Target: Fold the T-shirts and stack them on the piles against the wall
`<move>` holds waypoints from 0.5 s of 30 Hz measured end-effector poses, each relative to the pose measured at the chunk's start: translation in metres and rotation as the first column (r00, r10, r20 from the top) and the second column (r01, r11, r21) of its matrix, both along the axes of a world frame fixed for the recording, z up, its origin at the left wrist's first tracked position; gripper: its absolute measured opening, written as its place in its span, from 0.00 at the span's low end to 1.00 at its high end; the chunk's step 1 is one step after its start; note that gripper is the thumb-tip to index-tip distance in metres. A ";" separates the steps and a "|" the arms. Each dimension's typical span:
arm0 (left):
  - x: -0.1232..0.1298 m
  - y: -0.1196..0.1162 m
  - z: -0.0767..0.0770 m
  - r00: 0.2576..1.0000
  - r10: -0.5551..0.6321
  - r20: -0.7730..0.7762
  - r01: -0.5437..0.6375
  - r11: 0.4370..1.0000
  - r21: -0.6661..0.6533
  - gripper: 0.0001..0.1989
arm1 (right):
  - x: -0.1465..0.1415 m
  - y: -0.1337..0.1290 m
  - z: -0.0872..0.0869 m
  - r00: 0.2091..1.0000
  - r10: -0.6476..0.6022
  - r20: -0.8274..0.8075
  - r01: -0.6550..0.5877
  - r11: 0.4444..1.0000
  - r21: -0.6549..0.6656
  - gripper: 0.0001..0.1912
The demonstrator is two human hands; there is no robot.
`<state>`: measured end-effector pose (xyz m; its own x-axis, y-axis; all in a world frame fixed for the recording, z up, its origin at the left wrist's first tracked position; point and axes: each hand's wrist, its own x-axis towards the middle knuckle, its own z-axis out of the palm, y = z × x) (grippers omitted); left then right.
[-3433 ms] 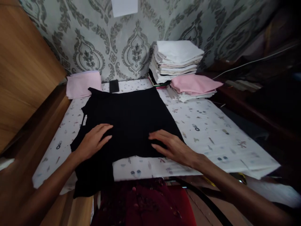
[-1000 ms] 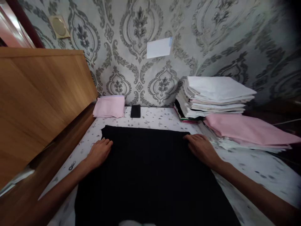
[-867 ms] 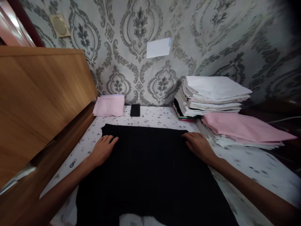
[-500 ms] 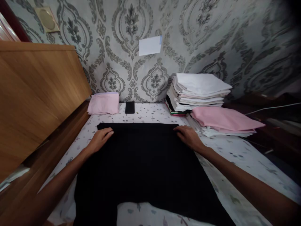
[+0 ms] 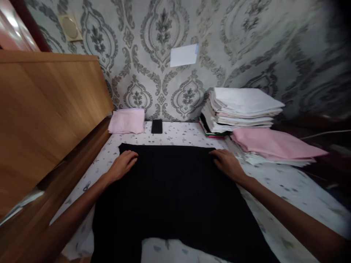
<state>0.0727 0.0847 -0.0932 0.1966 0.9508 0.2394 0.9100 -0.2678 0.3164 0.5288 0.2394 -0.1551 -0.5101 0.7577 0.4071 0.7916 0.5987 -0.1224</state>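
Black garment (image 5: 175, 193) lies spread over the middle of the table (image 5: 179, 134). Its far side runs roughly parallel to the table's far edge; its near ends pass out of view at the bottom.

Your left hand (image 5: 122, 165) rests at the garment's far left corner, fingers loosely bent, thumb slightly apart. Your right hand (image 5: 227, 164) sits at the far right corner, fingers bent over the cloth. Cannot tell whether either one pinches fabric or merely presses.

Step in hand, as judged: straightening the far side. Draw both corners outward evenly, fingers flat, light tension; too hard a pull could skew the fabric.

Room: toward the table's far edge, a printed strip separates the garment from the phone (image 5: 157, 126) and, at the far left corner, the folded pink cloth (image 5: 126, 121). Cabinet (image 5: 55, 98) stands along the left edge, so keep that elbow in. On the right, the pink pile (image 5: 276, 143) sits near your knuckles; mind it if you sweep outward.
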 end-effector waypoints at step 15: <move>-0.042 0.060 -0.075 0.951 0.098 -0.293 -0.065 0.991 0.120 0.35 | -0.005 0.035 0.015 0.951 -0.308 -0.016 0.298 0.931 -0.211 0.28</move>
<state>0.0302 0.1450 -0.1685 0.1970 0.9384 0.2837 0.9786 -0.2060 0.0016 0.5243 0.2740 -0.1396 -0.2270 0.9423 0.2461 0.9215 0.2896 -0.2588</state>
